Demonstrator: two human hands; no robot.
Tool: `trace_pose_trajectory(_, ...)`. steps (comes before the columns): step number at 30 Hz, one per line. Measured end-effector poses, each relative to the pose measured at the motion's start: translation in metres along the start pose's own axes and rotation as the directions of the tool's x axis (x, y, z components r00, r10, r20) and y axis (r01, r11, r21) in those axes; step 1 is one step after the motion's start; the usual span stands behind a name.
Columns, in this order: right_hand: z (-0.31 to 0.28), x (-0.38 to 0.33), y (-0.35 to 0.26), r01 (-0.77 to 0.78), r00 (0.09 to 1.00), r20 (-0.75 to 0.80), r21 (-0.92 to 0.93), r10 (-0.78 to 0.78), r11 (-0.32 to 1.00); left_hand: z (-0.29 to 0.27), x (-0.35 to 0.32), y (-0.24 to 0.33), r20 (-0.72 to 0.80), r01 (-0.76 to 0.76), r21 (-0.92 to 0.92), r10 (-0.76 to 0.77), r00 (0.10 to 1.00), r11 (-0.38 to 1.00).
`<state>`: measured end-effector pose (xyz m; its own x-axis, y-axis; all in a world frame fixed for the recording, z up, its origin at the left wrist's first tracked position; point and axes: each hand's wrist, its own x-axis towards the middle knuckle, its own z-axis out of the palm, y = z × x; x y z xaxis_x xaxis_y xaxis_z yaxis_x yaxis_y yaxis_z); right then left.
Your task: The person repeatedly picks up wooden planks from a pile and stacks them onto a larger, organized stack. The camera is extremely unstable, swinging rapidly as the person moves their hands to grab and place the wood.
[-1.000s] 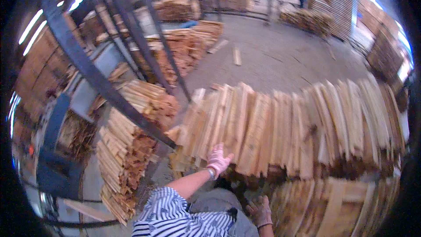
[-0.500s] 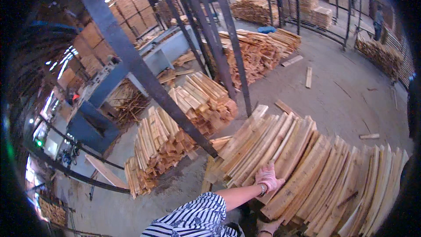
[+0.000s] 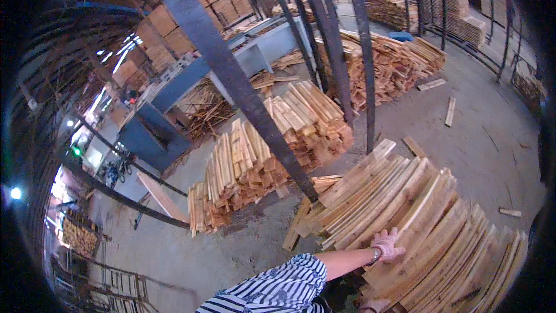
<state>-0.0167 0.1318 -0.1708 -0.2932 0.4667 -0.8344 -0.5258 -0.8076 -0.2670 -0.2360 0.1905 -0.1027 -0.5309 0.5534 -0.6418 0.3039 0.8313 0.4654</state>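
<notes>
A large stack of rough-sawn wooden boards (image 3: 428, 214) fans out at the lower right. Across it reaches my left hand (image 3: 388, 246), in a pale pink work glove below a wristband, resting on the board tops with fingers apart. Its arm comes out of a navy-and-white striped sleeve. My right hand (image 3: 374, 304) shows only in part at the lower edge, low against the near ends of the boards. Its fingers are hidden, so whether it grips a board cannot be seen.
Dark metal posts (image 3: 231, 81) rise between me and two further board piles (image 3: 234, 165). Behind them are blue machinery (image 3: 145, 145) and scrap sticks (image 3: 205, 113). Loose board pieces (image 3: 450, 111) lie on the concrete floor. A curved rail (image 3: 130, 202) runs at the left.
My view has turned, so the surroundings sit further right in the picture. The left hand stays on the boards, its fingers a little more spread. The right hand remains low by the board ends.
</notes>
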Motion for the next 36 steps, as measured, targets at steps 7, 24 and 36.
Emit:
trace_pose_trajectory(7,-0.023,0.027,-0.001,-0.023,0.973,0.226,-0.105,0.046,0.994,-0.007,0.013,-0.004,0.171,0.041,-0.237,0.000,0.985,0.971)
trace_pose_trajectory(24,0.072,-0.037,-0.070,0.033,0.926,0.072,-0.993,-0.370,-0.110,-0.015,-0.003,-0.020,0.184,-0.003,-0.474,0.102,0.978,0.880)
trace_pose_trajectory(36,0.141,0.003,-0.059,0.032,0.856,0.009,-0.999,-0.517,0.036,-0.005,-0.015,-0.016,0.117,0.004,-0.548,0.072,0.991,0.837)
